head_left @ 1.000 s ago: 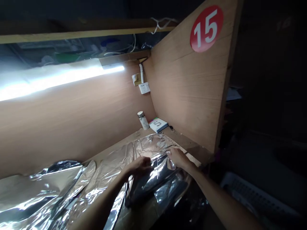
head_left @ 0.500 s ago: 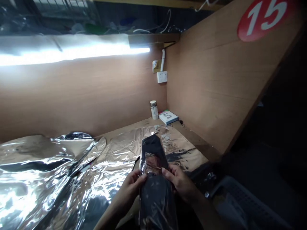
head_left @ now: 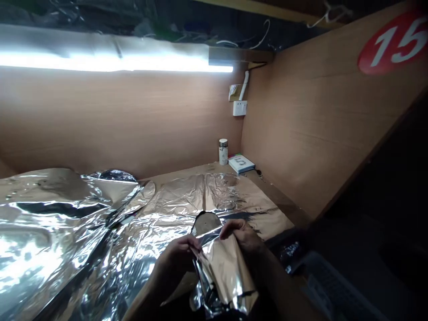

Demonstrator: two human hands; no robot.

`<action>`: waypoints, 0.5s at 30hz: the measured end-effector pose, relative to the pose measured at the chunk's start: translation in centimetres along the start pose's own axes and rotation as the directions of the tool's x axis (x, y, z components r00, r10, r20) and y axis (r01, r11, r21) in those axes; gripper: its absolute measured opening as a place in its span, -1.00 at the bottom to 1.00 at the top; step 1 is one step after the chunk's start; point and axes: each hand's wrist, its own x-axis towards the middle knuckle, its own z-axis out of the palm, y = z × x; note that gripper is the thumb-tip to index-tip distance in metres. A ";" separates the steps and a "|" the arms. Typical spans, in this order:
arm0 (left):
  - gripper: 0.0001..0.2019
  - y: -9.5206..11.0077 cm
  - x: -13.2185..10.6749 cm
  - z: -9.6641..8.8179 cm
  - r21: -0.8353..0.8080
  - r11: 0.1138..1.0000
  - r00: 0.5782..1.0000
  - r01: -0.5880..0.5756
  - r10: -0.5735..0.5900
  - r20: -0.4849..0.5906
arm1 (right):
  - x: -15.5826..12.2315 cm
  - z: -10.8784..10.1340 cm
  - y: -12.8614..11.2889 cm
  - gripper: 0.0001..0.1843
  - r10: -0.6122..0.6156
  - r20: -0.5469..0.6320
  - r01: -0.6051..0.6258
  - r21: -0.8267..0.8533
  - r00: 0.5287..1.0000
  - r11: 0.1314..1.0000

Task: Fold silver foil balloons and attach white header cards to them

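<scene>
A person's two bare hands work low in the centre of the view, at a wooden booth. The left hand [head_left: 180,249] pinches the upper left edge of a loose, mirror-like silver foil piece [head_left: 229,267]; the right hand [head_left: 245,236] grips its top edge, thumb and fingers closed on it. The foil piece hangs towards the person, its lower end crumpled, near the front of a tan surface [head_left: 280,200]. Half a second ago it stretched long, flat and dark-looking between the hands; now it is bunched and catches a tan reflection. That suggests it is being reshaped or turned, not set down. Wrinkled silver foil sheets [head_left: 179,194] cover much of the surface. Near its back corner, a white cylindrical bottle with a metallic lid [head_left: 223,154] stands beside a white block marked 5 [head_left: 241,163].
</scene>
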 end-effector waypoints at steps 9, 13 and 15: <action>-0.22 -3.2 -5.5 -1.7 -0.027 0.963 0.963 -0.268 0.267 -0.034 | -2.1 4.6 1.1 -0.39 0.105 0.290 -0.166 0.195 0.951 0.967; -0.12 -4.0 -9.0 -4.8 0.025 0.950 0.942 -0.313 0.313 -0.123 | -2.9 6.9 2.5 -0.54 0.141 0.312 -0.164 0.049 0.940 0.985; -0.28 -3.4 -10.7 -6.3 0.234 0.930 0.917 -0.285 0.336 -0.217 | -3.1 8.0 2.6 -0.60 0.127 0.389 -0.100 -0.088 0.912 0.991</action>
